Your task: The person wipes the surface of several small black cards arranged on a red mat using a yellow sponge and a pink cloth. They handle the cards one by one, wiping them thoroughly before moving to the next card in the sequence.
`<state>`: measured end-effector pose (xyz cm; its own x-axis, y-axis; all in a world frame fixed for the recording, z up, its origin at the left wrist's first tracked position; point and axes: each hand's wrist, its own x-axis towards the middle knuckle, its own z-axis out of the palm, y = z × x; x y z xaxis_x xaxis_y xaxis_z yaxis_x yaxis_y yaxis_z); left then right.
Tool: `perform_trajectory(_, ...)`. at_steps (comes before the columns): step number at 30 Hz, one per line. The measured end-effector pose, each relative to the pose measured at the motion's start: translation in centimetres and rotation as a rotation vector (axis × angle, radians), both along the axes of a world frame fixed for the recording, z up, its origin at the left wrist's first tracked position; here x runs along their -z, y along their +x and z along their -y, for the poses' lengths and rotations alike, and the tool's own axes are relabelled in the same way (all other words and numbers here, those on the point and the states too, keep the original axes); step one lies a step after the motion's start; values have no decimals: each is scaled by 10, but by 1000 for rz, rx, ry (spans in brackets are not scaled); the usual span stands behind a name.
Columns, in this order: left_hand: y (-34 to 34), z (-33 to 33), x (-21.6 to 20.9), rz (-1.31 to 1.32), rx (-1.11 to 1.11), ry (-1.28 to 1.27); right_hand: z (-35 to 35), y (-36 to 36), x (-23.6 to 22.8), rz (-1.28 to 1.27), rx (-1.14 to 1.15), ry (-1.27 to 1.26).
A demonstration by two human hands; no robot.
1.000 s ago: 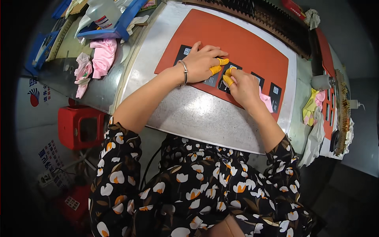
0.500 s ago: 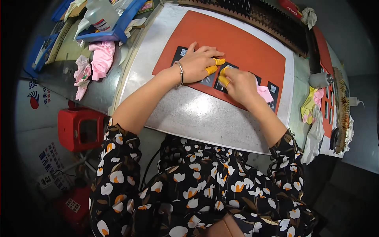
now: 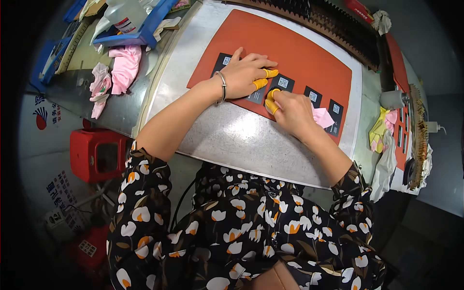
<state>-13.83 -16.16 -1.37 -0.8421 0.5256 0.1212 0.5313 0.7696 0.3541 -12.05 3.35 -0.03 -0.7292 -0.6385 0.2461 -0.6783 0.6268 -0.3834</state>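
Observation:
A large orange-red sheet (image 3: 295, 48) lies on the pale work surface, with several black cards bearing white square codes along its near side. My left hand (image 3: 242, 78) rests flat across the left cards, fingers spread, yellow covers on two fingertips. My right hand (image 3: 296, 112) is curled in a pinch over the lower part of the middle card (image 3: 282, 83), also with yellow fingertip covers. From under its palm sticks out a pink cloth (image 3: 322, 117), reaching over the rightmost card (image 3: 335, 109). Another card (image 3: 313, 95) is partly hidden by this hand.
A dark toothed rack (image 3: 309, 19) runs along the far edge. At left are a blue tray (image 3: 137, 41) with a bottle and pink cloths (image 3: 126, 70). On the right stand a metal container (image 3: 394, 99) and a yellow cloth (image 3: 378, 130). A red stool (image 3: 96, 152) is lower left.
My right hand has slid slightly down the middle card toward me, uncovering its square code. My left hand stays on the left cards. The whole view has shifted a little.

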Motion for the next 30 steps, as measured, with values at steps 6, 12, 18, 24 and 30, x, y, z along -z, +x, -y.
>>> perform_trajectory(6, 1, 1, 4, -51, -3, 35, -8, -4, -1, -59, -57, 30)
perform_trajectory(12, -3, 0, 0, -19, 7, -26, -12, 7, 1, -16, -20, 6)
perform_trajectory(18, 3, -1, 1, -11, -10, 10, -15, 8, 3, -40, 36, 10)
perform_trajectory(24, 2, 0, 3, -10, 2, -79, -8, -15, 6, -104, 8, 17)
perform_trajectory(30, 0, 0, 0, -24, 1, -84, -6, -25, -3, -30, -46, 80)
